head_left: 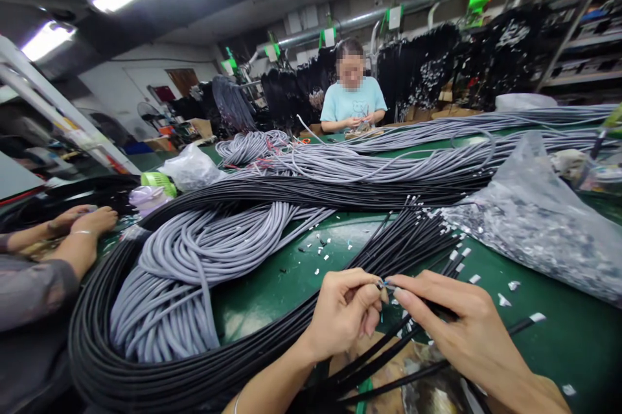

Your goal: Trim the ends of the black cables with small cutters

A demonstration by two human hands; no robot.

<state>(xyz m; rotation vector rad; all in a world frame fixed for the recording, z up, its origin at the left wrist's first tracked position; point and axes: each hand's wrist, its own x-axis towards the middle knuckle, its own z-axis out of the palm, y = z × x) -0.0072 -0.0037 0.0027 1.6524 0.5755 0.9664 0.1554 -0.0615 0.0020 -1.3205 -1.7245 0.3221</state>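
Note:
My left hand is closed in a pinch, thumb against forefinger. At its fingertips shows a thin blue wire, and a small dark piece beside it is too small to name. My right hand pinches the same spot from the other side, so the fingertips of both hands nearly meet. Below and behind my hands, black cables cross over a brown board. A bundle of black cables with white tips fans out just beyond my fingers.
Grey cable coils and a long curved black cable bundle cover the green table. A clear bag of small parts stands at right. One co-worker sits opposite; another person's hands work at left.

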